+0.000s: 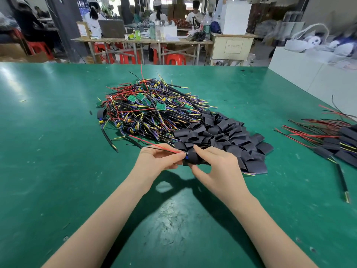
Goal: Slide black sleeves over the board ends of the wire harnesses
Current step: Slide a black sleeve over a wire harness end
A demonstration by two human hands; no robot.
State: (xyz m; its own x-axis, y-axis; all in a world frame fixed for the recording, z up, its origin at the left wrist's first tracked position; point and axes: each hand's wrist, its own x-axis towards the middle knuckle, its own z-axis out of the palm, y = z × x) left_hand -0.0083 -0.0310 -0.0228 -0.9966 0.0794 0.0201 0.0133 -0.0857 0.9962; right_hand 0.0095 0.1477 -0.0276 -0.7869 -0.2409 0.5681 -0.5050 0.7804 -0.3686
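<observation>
Progress looks early to me: I count a small sleeved batch (340,142) far right of the sleeve pile (222,136), while the big unsleeved heap (146,107) sits left of it. At the pile's near edge, my right hand (218,165) pinches a black sleeve (192,157); my left hand (160,157) pinches the harness (164,147), long axis left-right, board end entering the sleeve rightward.

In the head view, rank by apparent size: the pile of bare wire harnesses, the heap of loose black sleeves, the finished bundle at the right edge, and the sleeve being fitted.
1. Pile of bare wire harnesses, largest.
2. Heap of loose black sleeves.
3. Finished bundle, cut off by the frame edge, so its rank is unsure.
4. Sleeve being fitted, smallest.
</observation>
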